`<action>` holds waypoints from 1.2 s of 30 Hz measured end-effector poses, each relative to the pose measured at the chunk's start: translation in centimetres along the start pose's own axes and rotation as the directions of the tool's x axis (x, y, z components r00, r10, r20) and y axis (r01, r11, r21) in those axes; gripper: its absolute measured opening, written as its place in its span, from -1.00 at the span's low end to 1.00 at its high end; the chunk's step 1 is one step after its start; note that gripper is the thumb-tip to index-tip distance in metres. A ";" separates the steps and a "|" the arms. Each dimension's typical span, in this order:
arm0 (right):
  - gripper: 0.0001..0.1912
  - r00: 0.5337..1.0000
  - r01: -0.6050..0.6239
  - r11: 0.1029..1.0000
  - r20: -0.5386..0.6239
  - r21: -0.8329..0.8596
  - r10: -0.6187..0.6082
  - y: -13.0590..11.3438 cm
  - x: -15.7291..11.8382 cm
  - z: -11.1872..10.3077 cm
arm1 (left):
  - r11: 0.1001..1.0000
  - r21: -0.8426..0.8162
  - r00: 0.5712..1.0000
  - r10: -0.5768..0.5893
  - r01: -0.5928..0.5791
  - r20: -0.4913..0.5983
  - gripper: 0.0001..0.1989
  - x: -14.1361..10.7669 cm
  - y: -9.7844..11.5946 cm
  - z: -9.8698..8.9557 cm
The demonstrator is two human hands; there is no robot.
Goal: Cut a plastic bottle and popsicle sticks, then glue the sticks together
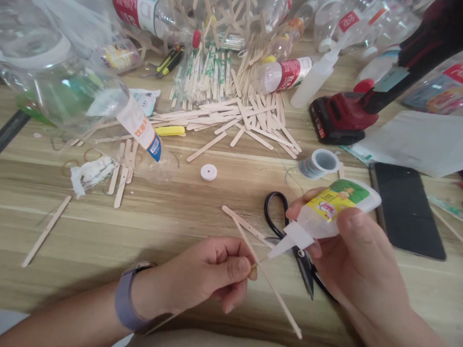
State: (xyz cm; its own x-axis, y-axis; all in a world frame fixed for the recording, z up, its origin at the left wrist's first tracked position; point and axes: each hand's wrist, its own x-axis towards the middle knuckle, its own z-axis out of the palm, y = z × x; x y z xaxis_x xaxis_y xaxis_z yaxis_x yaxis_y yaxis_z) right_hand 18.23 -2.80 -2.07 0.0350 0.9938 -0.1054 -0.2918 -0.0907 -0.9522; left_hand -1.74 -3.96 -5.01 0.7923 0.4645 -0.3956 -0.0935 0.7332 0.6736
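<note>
My left hand (220, 270) is closed in a pinch on a thin bamboo skewer (161, 324), which trails out below the wrist. Right at those fingertips, a craft stick (280, 298) slants down to the right. Its upper end meets a second craft stick (247, 225) with small dark holes, forming a narrow V. In my right hand (362, 256) is a glue bottle (328, 209) with a yellow and green label. The bottle tilts down to the left, its white nozzle close to the skewer's tip; whether they touch I cannot tell. Black-handled scissors (304, 268) lie beneath, partly covered.
Loose craft sticks (255, 119) and packaged sticks (207, 71) are piled at the back among plastic bottles (288, 74). A red cordless tool (342, 115), a thread spool (319, 164) and a phone (407, 209) are on the right. A large clear bottle (164, 163) lies left.
</note>
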 end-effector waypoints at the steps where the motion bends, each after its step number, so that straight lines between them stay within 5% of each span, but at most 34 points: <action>1: -0.72 1.000 -0.001 1.000 0.006 0.001 0.001 0.0 0.0 0.0 | 1.000 -0.003 1.000 -0.002 0.002 0.002 -0.55 0.0 0.0 0.0; 20: -0.68 0.999 -0.037 0.999 -0.033 0.021 0.037 0.3 0.1 0.0 | 1.000 -0.018 1.000 -0.010 0.010 0.001 -0.54 0.0 0.0 -0.1; 36: -0.75 0.991 -0.015 0.999 0.133 -0.051 0.021 0.8 -0.8 -0.3 | 1.000 0.005 1.000 0.007 -0.007 -0.001 -0.54 0.1 0.0 -0.3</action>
State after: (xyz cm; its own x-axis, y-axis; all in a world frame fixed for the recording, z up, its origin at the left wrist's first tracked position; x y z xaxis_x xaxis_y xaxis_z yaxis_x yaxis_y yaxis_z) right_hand 18.22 -3.73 -2.83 -0.0990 0.9913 -0.0864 -0.2433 -0.1083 -0.9639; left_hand -1.88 -3.81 -5.25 0.7909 0.4702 -0.3917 -0.0963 0.7276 0.6792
